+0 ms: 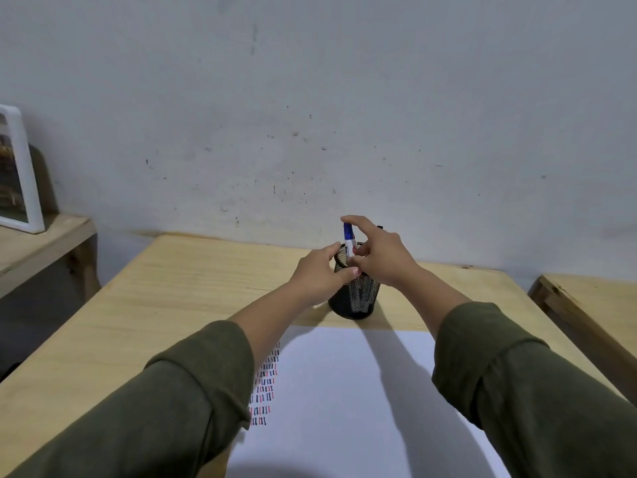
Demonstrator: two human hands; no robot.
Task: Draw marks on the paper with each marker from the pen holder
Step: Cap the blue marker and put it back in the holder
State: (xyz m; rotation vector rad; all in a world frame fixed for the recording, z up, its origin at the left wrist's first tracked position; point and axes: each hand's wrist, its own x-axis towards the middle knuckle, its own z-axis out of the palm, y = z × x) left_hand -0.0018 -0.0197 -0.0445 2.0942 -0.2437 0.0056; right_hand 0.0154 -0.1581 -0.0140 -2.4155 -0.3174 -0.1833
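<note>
A black mesh pen holder (355,298) stands on the wooden table beyond the white paper (344,391). My left hand (319,276) grips the holder's rim from the left. My right hand (381,251) pinches a blue-capped white marker (349,241) that stands upright, its lower end inside the holder. Another dark marker tip (380,228) shows behind my right hand. Rows of short black, blue and red strokes (263,388) run down the paper's left part, partly hidden by my left sleeve.
The wooden table (193,288) ends at a grey wall. A lower wooden shelf (41,243) at the left carries a white picture frame (17,170). Another wooden surface (593,298) lies at the right.
</note>
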